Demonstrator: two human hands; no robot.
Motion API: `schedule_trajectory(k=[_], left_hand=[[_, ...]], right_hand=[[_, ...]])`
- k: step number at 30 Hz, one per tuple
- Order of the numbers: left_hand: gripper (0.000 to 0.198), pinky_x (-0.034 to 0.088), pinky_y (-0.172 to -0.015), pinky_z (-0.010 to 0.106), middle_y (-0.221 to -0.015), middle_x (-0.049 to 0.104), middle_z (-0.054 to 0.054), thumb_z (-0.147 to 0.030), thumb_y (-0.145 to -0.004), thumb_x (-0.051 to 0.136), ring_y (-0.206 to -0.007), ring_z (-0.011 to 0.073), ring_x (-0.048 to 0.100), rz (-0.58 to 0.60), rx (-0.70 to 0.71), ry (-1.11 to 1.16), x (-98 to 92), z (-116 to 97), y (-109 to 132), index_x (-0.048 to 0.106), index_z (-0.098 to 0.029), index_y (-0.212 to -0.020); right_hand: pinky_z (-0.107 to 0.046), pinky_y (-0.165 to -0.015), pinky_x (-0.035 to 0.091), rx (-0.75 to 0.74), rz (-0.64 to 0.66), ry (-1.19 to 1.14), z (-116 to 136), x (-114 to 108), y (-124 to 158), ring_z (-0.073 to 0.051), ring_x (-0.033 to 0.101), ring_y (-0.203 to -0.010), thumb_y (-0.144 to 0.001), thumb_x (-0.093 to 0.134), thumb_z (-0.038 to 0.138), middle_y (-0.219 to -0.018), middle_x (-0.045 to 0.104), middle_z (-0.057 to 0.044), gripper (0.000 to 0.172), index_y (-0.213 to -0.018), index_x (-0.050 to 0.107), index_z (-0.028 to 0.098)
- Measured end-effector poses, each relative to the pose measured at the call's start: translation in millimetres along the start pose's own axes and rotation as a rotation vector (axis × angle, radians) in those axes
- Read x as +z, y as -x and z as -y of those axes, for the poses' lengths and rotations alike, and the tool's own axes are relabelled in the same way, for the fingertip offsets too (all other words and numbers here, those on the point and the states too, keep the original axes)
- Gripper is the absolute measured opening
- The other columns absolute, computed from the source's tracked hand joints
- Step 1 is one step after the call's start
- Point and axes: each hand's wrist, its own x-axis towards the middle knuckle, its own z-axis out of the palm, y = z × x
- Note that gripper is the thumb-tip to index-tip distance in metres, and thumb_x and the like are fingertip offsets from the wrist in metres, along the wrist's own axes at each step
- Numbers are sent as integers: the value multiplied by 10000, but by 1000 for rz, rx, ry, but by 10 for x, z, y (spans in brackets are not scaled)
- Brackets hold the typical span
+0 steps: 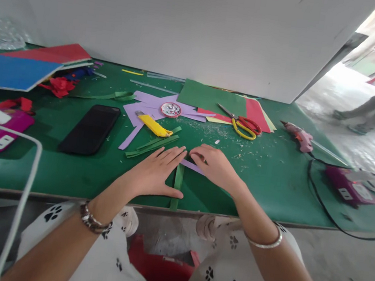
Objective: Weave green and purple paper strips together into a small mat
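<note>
My left hand [156,171] lies flat on the green tabletop with its fingers stretched out. Its thumb crosses a narrow green paper strip [178,178] that runs down to the table's front edge. Close by on the right, my right hand [217,165] is curled, thumb and fingers drawn together near the left fingertips; what they pinch is hidden. A purple paper strip [193,166] shows just below those fingers, reaching across the top of the green one. Beyond my left hand lie more green strips [152,146] and a yellow utility knife [155,125].
Behind are purple paper pieces [149,103] with a small round dish [171,109], scissors [245,125], and green card [214,97]. A phone [90,130] lies left. At right are a pink glue gun [300,136], its black cord [317,206] and a purple box [350,187].
</note>
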Motion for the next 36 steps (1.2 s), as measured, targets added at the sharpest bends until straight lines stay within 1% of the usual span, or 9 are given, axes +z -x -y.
schedule_trajectory(k=[2,4,9,14,17,22,29,33,36], left_hand=[[942,131,-1097,445,-1476,185,134,-726,-722,373,-1354,277,165,9,-4,-5,0,-18,-6,184,-106,-1406],[899,127,-1094,460,-1473,200,127,-724,-737,345,-1355,283,162,6,-3,-13,7,-27,-9,225,-126,-1398],[843,171,-1081,488,-1468,213,140,-712,-758,331,-1340,308,201,-58,21,-29,46,-48,13,284,-145,-1381],[865,234,-1060,498,-1455,240,165,-715,-743,365,-1317,346,244,-101,-42,-47,46,-126,42,339,-104,-1354],[856,251,-1056,491,-1451,262,149,-708,-724,416,-1319,349,238,-64,-69,-29,9,-154,34,372,-114,-1338],[859,243,-1062,480,-1452,258,149,-689,-713,460,-1322,342,234,15,-95,-25,-55,-164,24,353,-123,-1350],[802,262,-1051,468,-1447,271,155,-660,-763,418,-1315,323,262,-23,-48,-67,-103,-187,50,348,-119,-1352],[700,202,-1082,461,-1461,245,123,-605,-836,335,-1345,292,192,-42,-40,-81,-115,-193,37,355,-129,-1349],[671,173,-1094,453,-1460,253,98,-588,-856,304,-1351,267,182,-14,-60,-67,-105,-172,8,329,-151,-1365]], right_hand=[[-249,-665,377,42,-2,3,36,26,-21,-125,530,-708,-842,464,187,-915,593,-60,208,-982,615,154],[-248,-662,379,54,6,-2,56,38,-25,-123,526,-709,-823,494,163,-946,582,-67,245,-1048,589,150],[-272,-679,400,-16,14,-38,2,80,-31,-147,522,-767,-823,498,185,-933,548,-71,310,-1127,549,159],[-260,-682,382,6,-60,-99,-44,179,-112,-133,516,-748,-836,447,176,-801,550,-26,225,-989,612,171],[-240,-640,361,60,-76,-104,-19,197,-167,-114,494,-677,-808,491,188,-730,535,-1,147,-847,630,166],[-217,-598,336,90,-22,-92,44,156,-221,-96,472,-639,-762,543,170,-725,537,-2,90,-739,628,150],[-209,-597,321,80,20,-64,24,100,-270,-96,464,-634,-786,498,121,-690,556,-4,130,-736,618,135],[-208,-577,311,109,3,-59,-24,69,-307,-92,461,-605,-794,490,121,-662,566,1,143,-716,609,135],[-205,-570,306,133,-13,-59,-52,59,-336,-89,459,-595,-791,496,120,-651,570,6,137,-709,603,136]])
